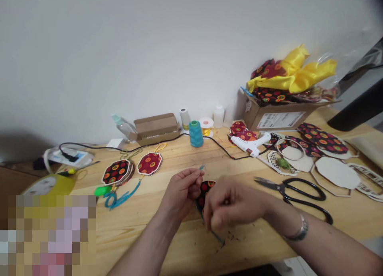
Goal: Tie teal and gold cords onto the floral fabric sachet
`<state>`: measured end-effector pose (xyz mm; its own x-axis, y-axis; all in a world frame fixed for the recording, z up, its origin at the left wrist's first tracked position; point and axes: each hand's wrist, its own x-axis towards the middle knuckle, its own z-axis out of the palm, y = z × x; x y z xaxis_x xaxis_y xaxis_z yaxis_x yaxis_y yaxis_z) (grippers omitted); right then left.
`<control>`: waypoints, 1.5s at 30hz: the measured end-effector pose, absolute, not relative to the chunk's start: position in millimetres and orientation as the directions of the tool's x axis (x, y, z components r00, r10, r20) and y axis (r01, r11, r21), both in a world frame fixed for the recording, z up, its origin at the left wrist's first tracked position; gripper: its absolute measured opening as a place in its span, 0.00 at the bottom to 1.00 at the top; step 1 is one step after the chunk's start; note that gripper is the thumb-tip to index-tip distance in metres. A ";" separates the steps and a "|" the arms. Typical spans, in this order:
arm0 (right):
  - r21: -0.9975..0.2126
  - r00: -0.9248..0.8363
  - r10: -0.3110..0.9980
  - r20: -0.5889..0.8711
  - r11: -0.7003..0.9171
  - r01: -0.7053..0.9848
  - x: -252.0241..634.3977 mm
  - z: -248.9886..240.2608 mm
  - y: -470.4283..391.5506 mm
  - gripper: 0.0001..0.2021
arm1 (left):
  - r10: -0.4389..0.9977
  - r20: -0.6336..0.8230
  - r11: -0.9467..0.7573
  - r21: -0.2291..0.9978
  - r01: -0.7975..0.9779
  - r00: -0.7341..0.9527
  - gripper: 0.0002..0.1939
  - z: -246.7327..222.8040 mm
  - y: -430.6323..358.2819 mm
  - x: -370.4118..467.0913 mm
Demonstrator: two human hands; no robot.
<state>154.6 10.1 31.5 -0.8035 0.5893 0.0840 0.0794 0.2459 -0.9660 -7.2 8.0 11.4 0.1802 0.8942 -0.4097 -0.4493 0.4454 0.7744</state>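
Observation:
My left hand (pixel 186 188) is closed in a pinch, and a short end of teal cord (pixel 202 167) sticks out past its fingertips. Beside it, my right hand (pixel 235 204) is blurred by motion, with its fingers curled; whatever they hold is hidden. Between and partly behind both hands shows a dark fabric piece (pixel 208 185) with red and orange round motifs. From under the right hand a thin teal-grey strand (pixel 218 237) trails down to the tabletop. Black-handled scissors (pixel 283 187) lie to the right of my right hand, blades partly apart.
Finished-looking patterned pendants (pixel 149 163) with cords lie left. A teal thread cone (pixel 196 134), an open cardboard box (pixel 157 129) and a white glue gun (pixel 249 143) stand or lie behind. White panels (pixel 338 174) and a fabric-filled carton (pixel 277 116) are at right. A black cable (pixel 158 142) crosses behind.

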 end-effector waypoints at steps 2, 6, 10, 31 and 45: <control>-0.979 -0.516 0.847 0.128 0.192 0.071 154.7 29.8 19.1 0.21 | 0.897 -0.404 0.441 0.790 -0.427 0.179 0.09 11.8 6.8 -6.9; -0.969 -0.174 0.974 0.143 0.174 0.176 151.3 18.5 36.2 0.14 | 0.904 -0.399 0.427 0.823 -0.375 0.154 0.10 13.2 4.7 -5.9; -0.950 -0.390 0.909 0.148 0.240 0.198 148.4 12.7 38.0 0.14 | 0.916 -0.382 0.401 0.853 -0.334 0.125 0.10 14.0 3.4 -4.7; -0.662 -0.376 0.862 0.339 0.503 0.556 153.7 9.6 35.5 0.08 | 0.906 -0.412 0.423 0.877 -0.228 0.098 0.12 17.6 0.8 2.1; -0.162 -0.345 0.919 0.191 0.376 0.912 209.0 53.4 7.6 0.09 | 0.919 -0.391 0.388 0.876 -0.285 0.049 0.13 11.9 3.8 -3.4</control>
<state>209.0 7.6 53.4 -0.3450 0.9191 0.1905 0.9124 0.3760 -0.1618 -3.4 3.8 11.9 0.0492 0.9189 -0.3913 -0.2849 0.3884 0.8763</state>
